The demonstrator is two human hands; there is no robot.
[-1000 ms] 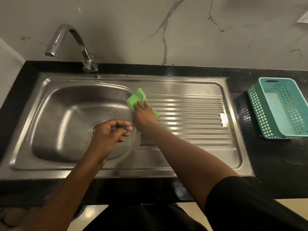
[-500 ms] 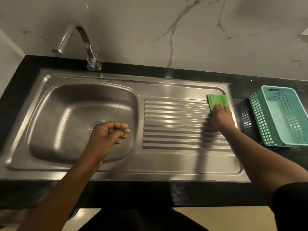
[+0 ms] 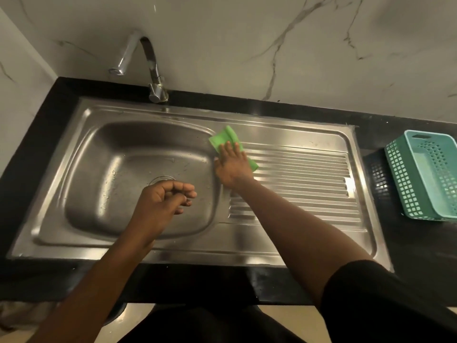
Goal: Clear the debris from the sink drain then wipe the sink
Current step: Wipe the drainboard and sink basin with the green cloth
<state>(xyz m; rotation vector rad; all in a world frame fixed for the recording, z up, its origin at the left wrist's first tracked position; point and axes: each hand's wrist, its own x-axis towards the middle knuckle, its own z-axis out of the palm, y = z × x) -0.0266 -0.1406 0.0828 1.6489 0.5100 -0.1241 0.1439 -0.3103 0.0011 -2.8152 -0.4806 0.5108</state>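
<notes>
1. Steel sink (image 3: 188, 253) is set in a black desk (image 3: 408, 246): bowl on the left, ribbed drainboard (image 3: 309, 189) on the right.
2. Green cloth (image 3: 222, 138) lies at the far left corner of the drainboard, just beside the bowl's far right corner. Its far end sticks out past the fingertips, and a small corner shows to the right of the hand.
3. Right hand (image 3: 233, 164) lies palm down on the cloth. Its fingers (image 3: 228, 148) are straight and close together, pressing the cloth flat against the steel. The thumb points left toward the bowl rim.
4. Left hand (image 3: 160, 201) is over the middle of the bowl, with its fingers (image 3: 185, 188) loosely curled and the thumb close to the fingertips. It is well apart from the cloth.
5. Drain (image 3: 162, 179): only its far arc shows, and the left hand covers the rest. Debris cannot be judged.
6. Water droplets are scattered on the bowl floor.
7. Faucet (image 3: 150, 60) is at the far edge, with its spout arched left over the bowl.
8. Teal perforated basket (image 3: 408, 184) stands on the desk right of the sink, apart from it.
9. Black sleeve (image 3: 383, 305) covers the right upper arm.
</notes>
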